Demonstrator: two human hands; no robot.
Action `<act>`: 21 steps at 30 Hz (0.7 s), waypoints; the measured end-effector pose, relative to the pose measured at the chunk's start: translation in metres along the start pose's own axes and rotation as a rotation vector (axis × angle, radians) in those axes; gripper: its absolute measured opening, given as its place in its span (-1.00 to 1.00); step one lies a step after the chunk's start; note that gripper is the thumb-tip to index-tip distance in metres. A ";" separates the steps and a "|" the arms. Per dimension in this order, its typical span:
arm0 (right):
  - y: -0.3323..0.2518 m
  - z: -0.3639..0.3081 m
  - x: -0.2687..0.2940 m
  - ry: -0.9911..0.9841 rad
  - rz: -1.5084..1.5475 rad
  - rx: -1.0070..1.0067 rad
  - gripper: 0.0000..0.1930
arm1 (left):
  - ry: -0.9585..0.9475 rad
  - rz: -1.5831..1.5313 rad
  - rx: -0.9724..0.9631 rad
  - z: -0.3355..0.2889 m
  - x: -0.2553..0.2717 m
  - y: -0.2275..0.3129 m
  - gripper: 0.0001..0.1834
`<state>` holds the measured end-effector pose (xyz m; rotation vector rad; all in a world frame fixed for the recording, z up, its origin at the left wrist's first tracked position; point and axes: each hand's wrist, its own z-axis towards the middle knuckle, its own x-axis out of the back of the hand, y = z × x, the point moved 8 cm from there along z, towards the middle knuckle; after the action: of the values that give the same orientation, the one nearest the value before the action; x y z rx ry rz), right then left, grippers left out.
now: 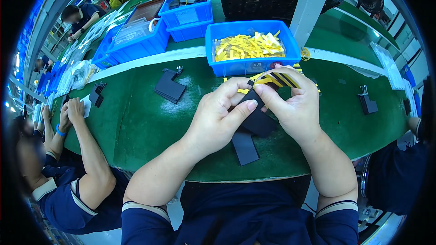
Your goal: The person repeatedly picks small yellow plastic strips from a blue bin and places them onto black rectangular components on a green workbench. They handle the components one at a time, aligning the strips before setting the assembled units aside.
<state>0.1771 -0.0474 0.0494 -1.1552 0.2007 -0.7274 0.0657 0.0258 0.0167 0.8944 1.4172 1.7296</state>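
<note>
My left hand (213, 117) is closed on a flat black L-shaped part (260, 121), its thumb lying across the face. My right hand (297, 106) pinches a few yellow-and-black strips (278, 80), which fan out between its thumb and fingers. Both hands meet at the upper end of the black part, where a strip's tip touches or nearly touches it; the fingers hide the exact contact. Below them, another flat black part (245, 149) lies on the green table. Yellow strips are also scattered behind my hands, partly covered by them.
A blue bin (254, 68) full of yellow strips stands just beyond my hands. Stacked black parts (170, 87) lie to the left, another black part (368, 103) to the right. More blue bins (144, 45) and a white post (309, 7) stand behind. A co-worker's hands (74, 109) work at far left.
</note>
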 end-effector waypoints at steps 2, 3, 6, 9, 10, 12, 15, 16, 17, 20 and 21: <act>0.003 0.000 -0.002 -0.028 0.064 -0.075 -0.78 | -0.002 0.108 -0.030 -0.001 -0.001 0.006 -0.73; 0.002 0.000 -0.004 -0.063 0.114 -0.137 -0.77 | -0.002 0.055 -0.046 -0.001 -0.001 0.008 -0.73; -0.003 0.001 -0.005 -0.114 0.173 -0.118 -0.75 | 0.005 -0.055 -0.070 0.000 0.001 0.010 -0.74; -0.010 0.005 -0.001 -0.143 0.024 0.067 -0.75 | 0.017 -0.066 -0.035 0.001 0.007 0.007 -0.74; -0.013 0.006 -0.001 -0.155 -0.054 0.138 -0.76 | 0.016 -0.066 -0.018 0.002 0.007 0.005 -0.74; -0.031 0.003 0.003 -0.066 -0.232 0.338 -0.77 | 0.023 -0.117 -0.008 0.002 0.009 0.002 -0.75; -0.046 0.000 0.003 -0.028 -0.367 0.534 -0.81 | 0.033 -0.206 -0.026 0.003 0.012 0.002 -0.76; -0.048 0.000 0.003 -0.031 -0.391 0.582 -0.83 | 0.026 -0.190 -0.031 0.003 0.014 0.003 -0.77; -0.049 0.000 0.003 -0.053 -0.418 0.607 -0.84 | 0.019 -0.175 -0.036 0.004 0.014 0.004 -0.78; -0.046 0.003 0.006 -0.103 -0.413 0.618 -0.85 | 0.000 -0.214 0.024 0.004 0.014 0.003 -0.82; -0.042 0.007 0.009 -0.109 -0.358 0.580 -0.84 | -0.036 -0.223 0.042 0.005 0.013 0.002 -0.82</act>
<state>0.1696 -0.0566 0.0912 -0.6728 -0.3040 -0.9545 0.0628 0.0390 0.0205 0.7545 1.4744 1.5160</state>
